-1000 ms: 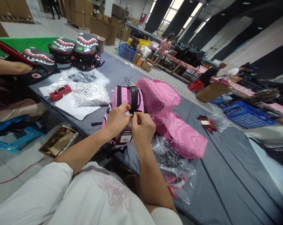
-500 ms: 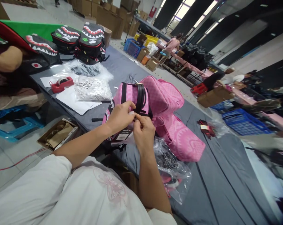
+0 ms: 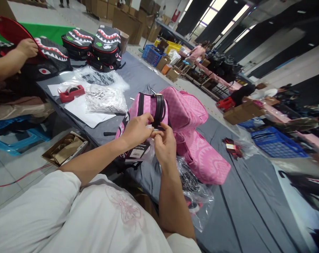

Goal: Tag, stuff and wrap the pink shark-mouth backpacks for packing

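A pink backpack (image 3: 135,111) with black trim and shark-style markings stands in front of me, its black carry handle (image 3: 159,109) on top. My left hand (image 3: 135,130) is closed in a pinch just below the handle, with a small white piece (image 3: 149,125) at its fingertips. Close against it, my right hand (image 3: 165,144) also pinches, thumb and fingers together; what lies in them is too small to make out. A black hang tag (image 3: 138,151) with a white barcode label hangs beneath my hands, beside clear plastic.
More pink backpacks (image 3: 204,154) lie just beyond. Plastic-bagged items (image 3: 193,189) sit at right, a red bundle (image 3: 232,147) farther off. At left are a red tape dispenser (image 3: 71,93), a bag of small pieces (image 3: 105,100), paper, black shark backpacks (image 3: 105,44) and a co-worker's hand (image 3: 27,48).
My right hand has shifted slightly, its fingers now more extended toward the left fingertips. The hang tag has swung a little. At left, the co-worker's hands have come up onto the red-edged flap.
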Action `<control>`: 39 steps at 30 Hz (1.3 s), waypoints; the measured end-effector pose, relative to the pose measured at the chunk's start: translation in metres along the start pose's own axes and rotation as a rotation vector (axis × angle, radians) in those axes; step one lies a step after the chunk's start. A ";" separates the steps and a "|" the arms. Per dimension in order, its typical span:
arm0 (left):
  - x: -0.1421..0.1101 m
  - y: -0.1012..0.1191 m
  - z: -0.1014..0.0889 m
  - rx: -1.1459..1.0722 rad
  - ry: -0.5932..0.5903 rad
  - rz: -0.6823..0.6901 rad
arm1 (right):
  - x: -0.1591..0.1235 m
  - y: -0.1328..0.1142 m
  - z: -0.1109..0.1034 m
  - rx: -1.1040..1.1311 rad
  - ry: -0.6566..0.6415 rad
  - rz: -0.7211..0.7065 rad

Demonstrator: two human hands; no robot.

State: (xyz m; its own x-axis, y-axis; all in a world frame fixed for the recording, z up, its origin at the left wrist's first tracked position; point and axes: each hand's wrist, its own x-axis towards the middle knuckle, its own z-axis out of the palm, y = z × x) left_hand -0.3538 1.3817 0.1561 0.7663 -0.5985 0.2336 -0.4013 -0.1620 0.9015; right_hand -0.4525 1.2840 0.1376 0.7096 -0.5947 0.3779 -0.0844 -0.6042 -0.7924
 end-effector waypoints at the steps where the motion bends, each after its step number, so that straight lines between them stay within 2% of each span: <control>1: 0.000 0.001 0.000 0.003 0.003 -0.001 | 0.000 0.001 0.001 -0.011 0.008 -0.002; 7: -0.002 0.002 0.002 0.065 0.019 0.028 | 0.000 -0.001 0.002 -0.018 0.037 -0.002; 11: -0.001 0.000 0.005 0.108 0.067 0.045 | -0.002 -0.003 0.001 0.094 -0.002 -0.039; 13: -0.001 0.001 0.006 0.114 0.070 0.034 | -0.003 -0.002 -0.001 0.114 0.065 -0.058; 16: -0.002 0.002 0.006 0.138 0.079 0.035 | -0.002 0.004 -0.007 -0.005 0.228 -0.027; 19: -0.003 0.002 0.007 0.152 0.093 0.046 | 0.003 0.010 -0.014 -0.140 0.189 -0.032; 21: -0.003 0.001 0.007 0.158 0.108 0.053 | 0.007 0.014 -0.019 -0.241 0.144 -0.197; 23: -0.003 0.001 0.008 0.169 0.115 0.051 | 0.011 0.019 -0.025 -0.368 0.110 -0.454; 26: -0.003 0.000 0.007 0.181 0.111 0.055 | 0.017 0.027 -0.035 -0.532 -0.041 -0.785; 28: -0.002 -0.001 0.005 0.182 0.110 0.067 | 0.023 0.031 -0.041 -0.613 -0.160 -0.914; 33: 0.002 -0.004 0.001 0.176 0.093 0.048 | 0.045 0.026 -0.048 -0.734 -0.317 -1.085; 39: -0.001 -0.003 0.001 0.132 0.126 0.017 | 0.064 0.026 -0.046 -0.656 -0.439 -1.077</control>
State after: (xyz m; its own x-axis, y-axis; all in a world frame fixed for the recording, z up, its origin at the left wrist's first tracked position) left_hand -0.3536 1.3821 0.1524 0.8124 -0.5001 0.3000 -0.4708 -0.2587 0.8435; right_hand -0.4420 1.2057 0.1631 0.7889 0.4812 0.3824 0.4259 -0.8765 0.2244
